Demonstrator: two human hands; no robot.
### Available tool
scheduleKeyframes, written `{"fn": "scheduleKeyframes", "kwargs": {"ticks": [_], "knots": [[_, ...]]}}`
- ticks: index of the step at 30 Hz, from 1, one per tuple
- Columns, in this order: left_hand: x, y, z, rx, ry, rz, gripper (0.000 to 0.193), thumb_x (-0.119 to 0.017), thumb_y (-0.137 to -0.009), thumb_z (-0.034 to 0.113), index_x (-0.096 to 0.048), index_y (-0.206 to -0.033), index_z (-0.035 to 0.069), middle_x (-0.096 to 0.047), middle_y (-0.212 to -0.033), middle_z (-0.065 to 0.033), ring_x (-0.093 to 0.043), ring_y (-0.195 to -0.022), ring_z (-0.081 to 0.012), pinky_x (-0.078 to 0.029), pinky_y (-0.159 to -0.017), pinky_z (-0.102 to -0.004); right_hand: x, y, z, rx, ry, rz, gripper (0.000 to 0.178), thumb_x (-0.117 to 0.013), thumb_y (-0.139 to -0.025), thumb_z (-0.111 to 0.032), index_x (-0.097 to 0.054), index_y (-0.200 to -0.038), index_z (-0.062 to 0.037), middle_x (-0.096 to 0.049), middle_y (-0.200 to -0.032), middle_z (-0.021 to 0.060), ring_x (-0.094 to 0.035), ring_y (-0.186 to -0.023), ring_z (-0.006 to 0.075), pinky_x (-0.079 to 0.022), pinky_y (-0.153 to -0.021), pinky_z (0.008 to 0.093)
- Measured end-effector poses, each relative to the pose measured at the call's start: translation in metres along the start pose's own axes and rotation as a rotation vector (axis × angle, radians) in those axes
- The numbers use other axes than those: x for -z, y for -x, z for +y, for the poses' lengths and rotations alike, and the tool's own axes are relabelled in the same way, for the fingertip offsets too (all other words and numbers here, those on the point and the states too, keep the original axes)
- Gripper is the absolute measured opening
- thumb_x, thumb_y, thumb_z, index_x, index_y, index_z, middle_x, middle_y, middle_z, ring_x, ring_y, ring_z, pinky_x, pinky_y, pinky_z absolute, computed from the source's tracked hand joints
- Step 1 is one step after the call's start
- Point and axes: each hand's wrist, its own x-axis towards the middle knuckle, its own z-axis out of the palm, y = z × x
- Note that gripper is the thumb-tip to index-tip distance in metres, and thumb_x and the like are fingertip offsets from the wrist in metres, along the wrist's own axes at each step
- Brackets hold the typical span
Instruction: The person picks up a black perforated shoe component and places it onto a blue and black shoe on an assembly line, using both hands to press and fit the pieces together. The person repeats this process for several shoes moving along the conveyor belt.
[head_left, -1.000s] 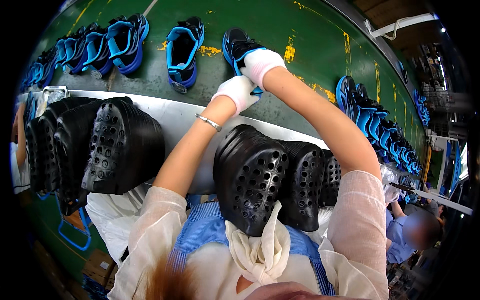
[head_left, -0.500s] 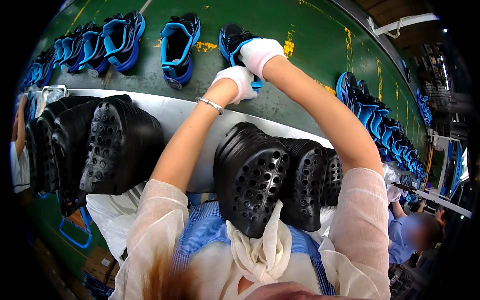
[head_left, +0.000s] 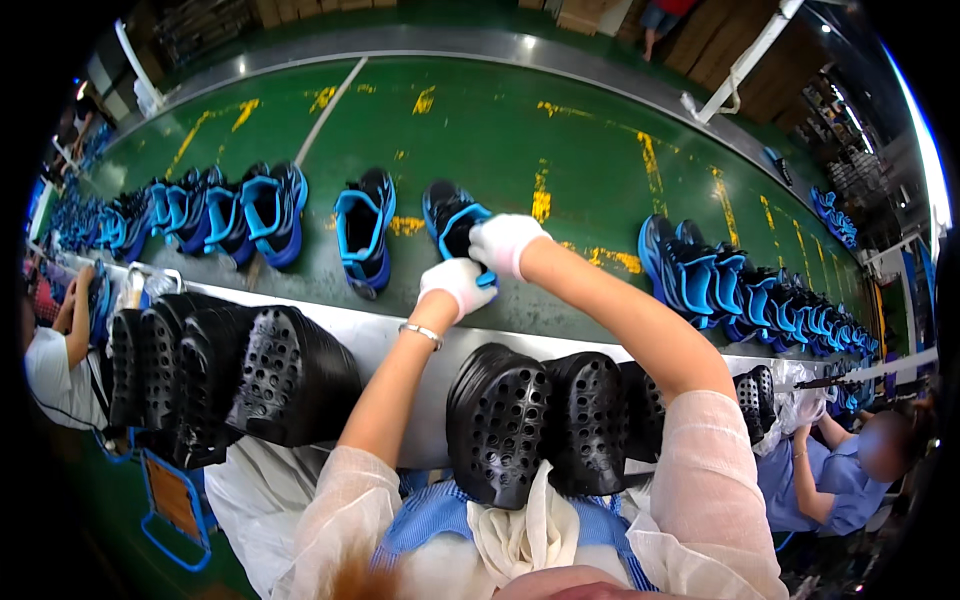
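Observation:
A black and blue sneaker (head_left: pixel 440 212) stands on the green table, partly hidden by my white-gloved hands. My left hand (head_left: pixel 460 284), a silver bangle on its wrist, is closed around the heel. At the collar, on the shoe's right side, my right hand (head_left: pixel 506 244) has its fingers curled onto the edge; their tips are hidden. Another sneaker (head_left: pixel 364 225) stands apart to the left, its opening facing up. Nearer my body are stacks of black, shoe-shaped pieces full of holes (head_left: pixel 500 425), with more such stacks (head_left: pixel 290 375) to the left.
Rows of matching sneakers line the green table (head_left: pixel 450 130) at left (head_left: pixel 270 210) and right (head_left: pixel 690 275). A pale metal edge (head_left: pixel 400 330) runs along its near side. One person (head_left: pixel 830 470) sits at the right, another (head_left: pixel 60 370) at the left. A blue-framed stool (head_left: pixel 175 500) stands lower left.
The view has tipped upward, so the table, shoes and hands appear lower and more of the far side shows. Both hands remain at the same sneaker.

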Motion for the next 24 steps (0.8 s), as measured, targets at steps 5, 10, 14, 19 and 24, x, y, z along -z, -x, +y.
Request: {"fn": "scheduleKeyframes", "kwargs": {"ticks": [5,10,14,19,24], "knots": [[0.017,0.019,-0.026,0.023,-0.038,0.06,0.044,-0.058,-0.074,0.049,-0.069,-0.094,0.012,-0.066,-0.1,-0.013,-0.062,-0.093,-0.0331,-0.05,-0.081,-0.0404,0.02,0.1,0.02,0.08,-0.088,0.251,0.025,-0.05,-0.085,-0.028,-0.062,-0.088,-0.0073,-0.065,-0.085,0.0176,-0.062,-0.082,0.0365,-0.05,-0.074,0.0444],[0.022,0.042,-0.049,0.109,-0.052,0.38,0.038,-0.07,-0.071,0.039,-0.068,-0.094,0.009,-0.062,-0.096,-0.0119,-0.062,-0.089,-0.0316,-0.05,-0.079,-0.0399,0.008,0.206,0.063,-0.116,-0.106,0.317,0.026,-0.053,-0.086,-0.031,-0.062,-0.088,-0.0068,-0.064,-0.081,0.0146,-0.062,-0.08,0.0329,-0.05,-0.073,0.042],[0.019,0.053,-0.041,0.239,-0.246,0.551,0.039,-0.071,-0.072,0.03,-0.064,-0.108,0.019,-0.059,-0.109,-0.0036,-0.055,-0.101,-0.0267,-0.049,-0.083,-0.0395,0.007,0.285,0.074,-0.294,-0.131,0.438,0.024,-0.054,-0.086,-0.029,-0.063,-0.089,-0.0071,-0.064,-0.084,0.0133,-0.062,-0.083,0.0302,-0.05,-0.074,0.039],[0.03,0.052,-0.027,-0.057,-0.296,0.741,0.035,-0.069,-0.074,0.029,-0.064,-0.106,0.015,-0.059,-0.109,-0.0081,-0.054,-0.097,-0.0298,-0.046,-0.085,-0.0394,-0.003,0.364,0.086,-0.532,-0.143,0.659,0.019,-0.058,-0.084,-0.024,-0.064,-0.09,-0.0064,-0.064,-0.084,0.0141,-0.061,-0.083,0.0313,-0.048,-0.073,0.0394],[0.044,0.032,0.011,-0.413,-0.226,0.457,0.035,-0.064,-0.079,0.029,-0.064,-0.108,0.009,-0.06,-0.11,-0.0118,-0.056,-0.098,-0.0313,-0.047,-0.086,-0.0389,-0.018,0.416,0.083,-0.704,-0.123,0.719,0.017,-0.058,-0.085,-0.017,-0.062,-0.094,-0.0031,-0.063,-0.089,0.0155,-0.061,-0.085,0.0326,-0.047,-0.075,0.0375]]}}
